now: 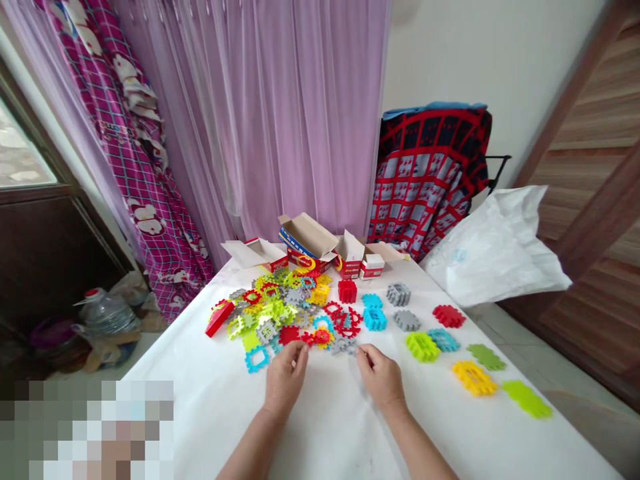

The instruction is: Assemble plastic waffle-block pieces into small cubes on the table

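My left hand (287,375) is loosely closed at the near edge of a heap of plastic interlocking pieces, with nothing visible in its fingers. A blue square frame piece (257,359) lies just left of it, and a red piece (289,335) lies behind it. My right hand (382,377) is curled too, fingertips beside a grey toothed piece (344,345); whether they touch it I cannot tell. No held piece shows there. Behind the hands are red ring-shaped pieces (347,323) and lime green pieces (274,311).
Opened cardboard boxes (313,237) stand along the back of the white-covered table (330,427). Toward the right are stacked blue pieces (375,319), a grey block (399,294), a lime block (421,347) and a yellow stack (474,378). A white sack (500,247) borders the right edge.
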Tool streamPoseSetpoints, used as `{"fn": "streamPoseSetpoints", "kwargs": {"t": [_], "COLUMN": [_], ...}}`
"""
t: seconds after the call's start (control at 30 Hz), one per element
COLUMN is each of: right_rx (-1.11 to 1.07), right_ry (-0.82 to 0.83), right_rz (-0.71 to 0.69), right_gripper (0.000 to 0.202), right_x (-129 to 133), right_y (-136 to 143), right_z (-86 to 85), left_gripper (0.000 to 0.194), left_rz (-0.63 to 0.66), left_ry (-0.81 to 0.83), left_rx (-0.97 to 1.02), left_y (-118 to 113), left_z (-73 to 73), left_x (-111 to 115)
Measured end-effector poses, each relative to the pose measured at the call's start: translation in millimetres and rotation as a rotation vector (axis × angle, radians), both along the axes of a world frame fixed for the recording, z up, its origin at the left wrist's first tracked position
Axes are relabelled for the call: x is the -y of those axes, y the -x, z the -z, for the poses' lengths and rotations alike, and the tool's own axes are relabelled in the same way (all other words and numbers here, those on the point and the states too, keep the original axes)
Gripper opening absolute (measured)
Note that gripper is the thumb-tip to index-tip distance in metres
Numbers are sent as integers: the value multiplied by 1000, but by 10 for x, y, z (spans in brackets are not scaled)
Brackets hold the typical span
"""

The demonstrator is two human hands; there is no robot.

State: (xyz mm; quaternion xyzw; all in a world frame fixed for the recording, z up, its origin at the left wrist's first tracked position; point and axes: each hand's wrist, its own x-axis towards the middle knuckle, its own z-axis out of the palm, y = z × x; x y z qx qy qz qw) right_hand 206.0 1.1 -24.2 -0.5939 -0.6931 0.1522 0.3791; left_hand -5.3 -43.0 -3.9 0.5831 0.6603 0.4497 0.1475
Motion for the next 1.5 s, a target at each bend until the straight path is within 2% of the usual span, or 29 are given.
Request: {"fn": "streamPoseSetpoints", "kwargs": {"t": [0.07, 0.13, 0.2, 0.3, 0.43, 0.63, 0.8, 0.9, 1.07, 1.23, 1.37, 1.5], "right_rx": [-22, -48, -69, -87, -78, -41, -25, -26, -38, -68, -104, -112], "right_ry": [2, 7, 15, 29, 35, 33, 21, 22, 13, -8, -21, -28], "right_rz": [-3, -9, -19, -28, -31, -52, -61, -66, -72, -88, -104, -113], "right_gripper": [43, 43, 42, 42, 42, 42, 41, 42, 44, 45, 45, 46], "right_x": [-12, -23, -32, -35, -30, -17, -20, -24, -17, -12, -16, -9], "right_y": [-1, -3, -6, -10, -10, -9, -9, -4, -8, -17, -17, -9], "right_z": [12, 22, 29, 28, 21, 33, 48, 36, 24, 68, 76, 57], "left_gripper": [26, 33, 45, 49, 39, 34, 20, 19, 39, 20, 26, 44], "left_rz": [-60, -140, -224, -259, -239, -118, -189, -215, -208, -211, -234, -164], "left_ry": [-35, -34, 10, 103, 183, 200, 215, 244, 317, 377, 339, 317], "left_rx": [-118, -225, -317, -432, -547, -652, -696, -705, -690, -572, -365, -54], "left_y": [213, 435, 620, 768, 735, 604, 727, 798, 743, 703, 715, 511], "left_z": [-81, -150, -187, -192, -203, -237, -246, -289, -357, -482, -614, -583], "left_x": [-43, -107, -170, -225, -227, -107, 34, 25, -178, -323, -301, -276]}}
